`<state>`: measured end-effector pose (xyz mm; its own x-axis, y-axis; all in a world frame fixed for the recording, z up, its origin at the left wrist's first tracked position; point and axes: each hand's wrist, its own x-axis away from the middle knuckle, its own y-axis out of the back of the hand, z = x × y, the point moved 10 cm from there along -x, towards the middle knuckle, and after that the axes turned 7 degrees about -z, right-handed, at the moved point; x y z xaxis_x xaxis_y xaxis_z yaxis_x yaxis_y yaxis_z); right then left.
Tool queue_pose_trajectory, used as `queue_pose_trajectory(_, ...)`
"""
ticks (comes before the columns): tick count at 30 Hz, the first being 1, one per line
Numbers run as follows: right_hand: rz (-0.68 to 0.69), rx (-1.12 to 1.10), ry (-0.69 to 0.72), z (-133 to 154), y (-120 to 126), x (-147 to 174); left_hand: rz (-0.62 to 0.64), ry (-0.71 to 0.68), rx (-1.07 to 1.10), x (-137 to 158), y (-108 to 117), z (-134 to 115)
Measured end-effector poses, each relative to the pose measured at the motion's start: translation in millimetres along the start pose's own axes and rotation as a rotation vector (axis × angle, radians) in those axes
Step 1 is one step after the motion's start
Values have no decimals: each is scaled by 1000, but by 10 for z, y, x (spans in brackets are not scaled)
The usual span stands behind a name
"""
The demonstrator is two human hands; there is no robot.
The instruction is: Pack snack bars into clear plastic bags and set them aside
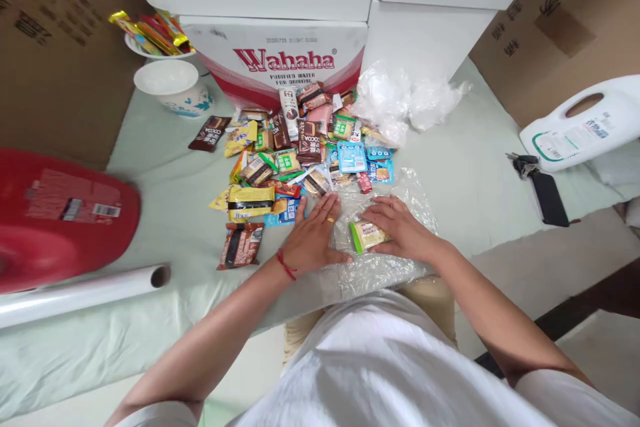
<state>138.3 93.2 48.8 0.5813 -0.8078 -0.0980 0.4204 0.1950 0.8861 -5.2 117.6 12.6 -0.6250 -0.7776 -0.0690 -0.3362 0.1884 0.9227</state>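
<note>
My left hand (pixel 314 237) lies flat with its fingers stretched out, its thumb by the left edge of a clear, crinkled plastic bag (pixel 385 275). On that bag rests a small snack packet (pixel 368 237) with a bright green end, and my right hand (pixel 404 229) has its fingers and thumb around the packet's right part, which they hide. Beyond both hands spreads a heap of wrapped snacks, with brown cocoa packets (pixel 310 141), a blue packet (pixel 352 157) and a yellow packet (pixel 251 201). A brown wrapped snack (pixel 241 245) sits left of my left hand.
White boxes, one a Wahaha carton (pixel 290 57), stand behind the heap, with crumpled clear bags (pixel 385 90) beside it. At left are paper tubs (pixel 170 83), a red jug (pixel 65 213) and a plastic roll (pixel 90 293). A white jug (pixel 585 123), keys and a phone (pixel 549 199) lie right.
</note>
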Motion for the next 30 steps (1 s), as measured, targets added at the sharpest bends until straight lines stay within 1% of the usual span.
queue_pose_trajectory(2,-41,-2,3,14,65,19,-44,-14,15,23,62,-2)
queue_pose_trajectory(3,-75,-6,8,32,135,50,-92,-30,22,50,138,-16)
queue_pose_trajectory(5,-186,-16,12,69,353,189,-243,-92,37,164,378,-95)
queue_pose_trajectory(7,-302,-16,0,96,566,446,-409,-189,80,374,652,-242)
queue_pose_trajectory(8,-338,-8,-7,105,628,608,-469,-247,120,506,759,-335)
queue_pose_trajectory(9,-347,6,-13,112,640,778,-491,-310,173,639,818,-436)
queue_pose_trajectory(10,-334,31,-12,121,606,948,-480,-366,224,765,832,-535)
queue_pose_trajectory(11,-299,65,0,131,526,1109,-440,-415,253,878,796,-631)
queue_pose_trajectory(13,-218,146,48,147,301,1385,-311,-469,207,1056,601,-779)
queue_pose_trajectory(15,-188,215,71,103,106,1568,-194,-482,77,1171,350,-835)
queue_pose_trajectory(17,-241,234,46,4,37,1648,-152,-469,-36,1221,180,-819)
queue_pose_trajectory(18,-282,219,22,-56,44,1658,-159,-458,-69,1223,144,-802)
queue_pose_trajectory(20,-328,140,-4,-154,83,1635,-198,-438,-75,1202,147,-779)
queue_pose_trajectory(22,-333,16,4,-206,150,1576,-229,-415,2,1160,207,-765)
queue_pose_trajectory(25,-327,-178,26,-236,324,1465,-257,-347,213,1071,341,-706)
queue_pose_trajectory(27,-315,-273,-1,-274,453,1367,-268,-239,351,985,423,-592)
queue_pose_trajectory(30,-267,-377,-98,-373,606,1163,-291,5,470,830,516,-317)
